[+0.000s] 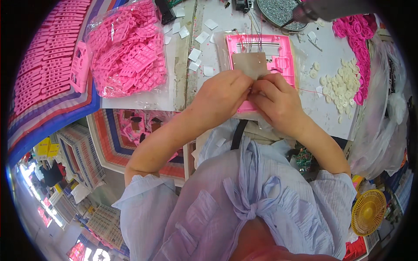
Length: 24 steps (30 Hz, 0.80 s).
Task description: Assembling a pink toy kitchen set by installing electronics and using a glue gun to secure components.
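A brown circuit board (250, 64) with thin wires (256, 32) rising from its far side is over a pink plastic casing (285, 54). My left hand (221, 93) is closed, its fingertips pinched on the board's near edge. Close beside it, my right hand (278, 100) is closed too, fingers bent together at the same edge; whatever lies between those fingertips is hidden. A thin red wire (308, 90) stretches out to the right from behind my right hand. The casing's near part is mostly covered by both hands.
A clear bag of pink plastic parts (130, 52) lies left, past it rows of pink pieces (48, 52). Small white squares (202, 37) are scattered nearby. A dish of screws (281, 13) sits under a dark tool (311, 12). White round parts (342, 85) and magenta rings (359, 48) lie right.
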{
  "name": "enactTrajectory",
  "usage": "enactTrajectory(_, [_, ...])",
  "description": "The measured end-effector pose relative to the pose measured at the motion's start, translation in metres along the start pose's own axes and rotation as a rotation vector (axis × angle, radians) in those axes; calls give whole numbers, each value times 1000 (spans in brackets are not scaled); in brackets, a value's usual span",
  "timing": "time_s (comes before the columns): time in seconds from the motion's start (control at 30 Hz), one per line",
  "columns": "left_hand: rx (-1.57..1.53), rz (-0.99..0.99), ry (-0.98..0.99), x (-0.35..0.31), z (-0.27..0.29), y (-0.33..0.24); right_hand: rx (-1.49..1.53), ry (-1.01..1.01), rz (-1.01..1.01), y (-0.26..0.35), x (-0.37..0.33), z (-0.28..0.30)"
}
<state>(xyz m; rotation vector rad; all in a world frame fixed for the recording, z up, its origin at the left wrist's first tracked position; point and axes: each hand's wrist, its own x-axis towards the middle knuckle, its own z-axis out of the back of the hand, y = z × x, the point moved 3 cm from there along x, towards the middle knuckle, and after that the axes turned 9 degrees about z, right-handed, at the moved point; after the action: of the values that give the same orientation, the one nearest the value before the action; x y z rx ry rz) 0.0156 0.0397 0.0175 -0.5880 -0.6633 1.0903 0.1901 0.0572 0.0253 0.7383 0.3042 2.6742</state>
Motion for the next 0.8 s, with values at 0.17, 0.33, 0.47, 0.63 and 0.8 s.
enactTrajectory(0.17, [-12, 201, -260, 9, 15, 6, 38, 137, -73, 10, 0, 12])
enactTrajectory(0.33, [38, 369, -244, -26, 36, -2, 166, 118, -112, 6, -5, 19])
enactTrajectory(0.47, [-204, 532, 93, -64, 5, -13, 113, 87, -107, 6, -2, 13])
enactTrajectory(0.63, [-1074, 872, 55, -53, 27, -5, 13, 160, -139, 14, -3, 9])
enactTrajectory(0.8, [-1185, 723, 160, -9, 32, 10, -18, 309, -76, 15, -1, 12])
